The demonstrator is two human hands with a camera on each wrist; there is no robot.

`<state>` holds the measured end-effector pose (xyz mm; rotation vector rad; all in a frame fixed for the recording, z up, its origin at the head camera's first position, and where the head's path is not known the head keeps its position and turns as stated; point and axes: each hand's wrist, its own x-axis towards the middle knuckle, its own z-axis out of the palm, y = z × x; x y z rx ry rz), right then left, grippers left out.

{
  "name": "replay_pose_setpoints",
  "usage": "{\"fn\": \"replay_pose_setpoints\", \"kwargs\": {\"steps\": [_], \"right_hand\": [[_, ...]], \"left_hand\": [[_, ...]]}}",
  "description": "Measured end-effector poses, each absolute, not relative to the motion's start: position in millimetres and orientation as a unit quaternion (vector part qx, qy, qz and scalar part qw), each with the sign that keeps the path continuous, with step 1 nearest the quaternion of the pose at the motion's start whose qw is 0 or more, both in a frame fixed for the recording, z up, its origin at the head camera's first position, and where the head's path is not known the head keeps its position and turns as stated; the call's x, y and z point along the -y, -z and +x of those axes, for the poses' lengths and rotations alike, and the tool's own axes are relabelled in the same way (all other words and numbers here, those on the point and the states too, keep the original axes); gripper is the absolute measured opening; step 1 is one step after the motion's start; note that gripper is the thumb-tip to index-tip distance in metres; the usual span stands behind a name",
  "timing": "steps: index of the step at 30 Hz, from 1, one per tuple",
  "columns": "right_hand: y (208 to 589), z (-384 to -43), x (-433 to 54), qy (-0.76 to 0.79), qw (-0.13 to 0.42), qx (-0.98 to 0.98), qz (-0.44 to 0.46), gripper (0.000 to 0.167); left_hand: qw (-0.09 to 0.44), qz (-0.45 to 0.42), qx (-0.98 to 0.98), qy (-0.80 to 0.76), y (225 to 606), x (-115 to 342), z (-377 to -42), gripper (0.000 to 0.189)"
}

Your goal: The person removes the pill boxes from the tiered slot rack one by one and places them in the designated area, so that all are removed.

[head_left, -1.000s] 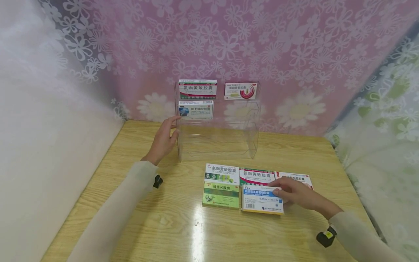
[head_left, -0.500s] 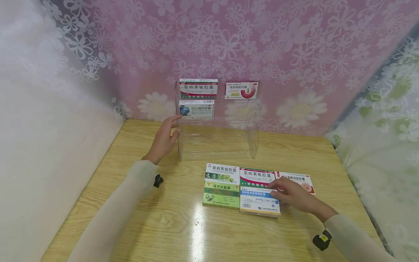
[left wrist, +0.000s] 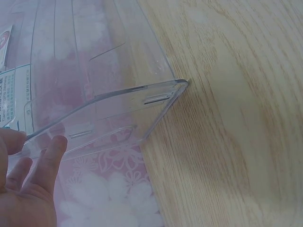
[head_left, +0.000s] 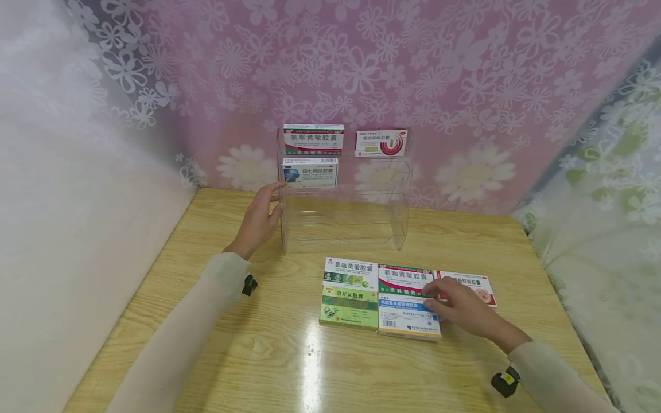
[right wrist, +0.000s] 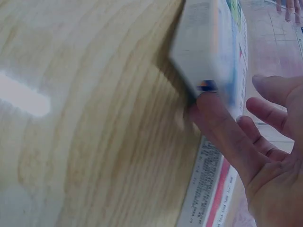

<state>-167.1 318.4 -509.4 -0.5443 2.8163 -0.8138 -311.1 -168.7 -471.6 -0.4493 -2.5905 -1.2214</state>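
My left hand (head_left: pixel 258 223) rests its fingertips against the left side of a clear plastic display rack (head_left: pixel 343 232). In the left wrist view the fingers lie along the edge of its side panel. My right hand (head_left: pixel 462 310) is at the right end of a blue-and-white medicine box (head_left: pixel 408 321) lying on the table. One finger touches that box's end in the right wrist view, while the thumb stands apart from it. Beside and behind it lie a green medicine box (head_left: pixel 348 310), a white-and-green one, a red-and-green medicine box (head_left: pixel 405 278) and a white-and-red one, partly covered by the hand.
On the rack's top tier stand a red-and-green box (head_left: pixel 312 140) and a white box with red rings (head_left: pixel 380 143). A white-and-blue box (head_left: pixel 310 174) sits on the tier below, at left. Floral curtains (head_left: pixel 335 69) hang behind the wooden table (head_left: pixel 248 355).
The blue-and-white box has shifted slightly left and settled flush with the green one. My right hand moved left with it, and its thumb now stands off the box. My left hand stays put.
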Motion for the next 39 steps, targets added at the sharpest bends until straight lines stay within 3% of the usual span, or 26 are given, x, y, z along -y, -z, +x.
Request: {"fn": "replay_pose_setpoints", "kwargs": {"steps": [8,13,18,30,39], "right_hand": [[492,-180,-316,0.254,0.058,-0.948,-0.185,0.028],[466,-208,-311,0.263,0.014,-0.943,-0.204,0.032],[439,-245,-299,0.283,-0.032,-0.934,-0.215,0.026],[393,-319,-218,0.356,-0.049,-0.903,-0.237,0.037],[392,-353,-154,0.425,-0.053,-0.875,-0.226,0.051]], "left_hand": [[0.124,-0.152,0.887,0.417,470,171,-311,0.055],[0.119,-0.148,0.888,0.418,470,172,-309,0.055],[0.109,-0.142,0.888,0.424,472,172,-309,0.055],[0.122,-0.151,0.886,0.420,475,172,-310,0.056],[0.128,-0.156,0.888,0.412,472,169,-311,0.055]]}}
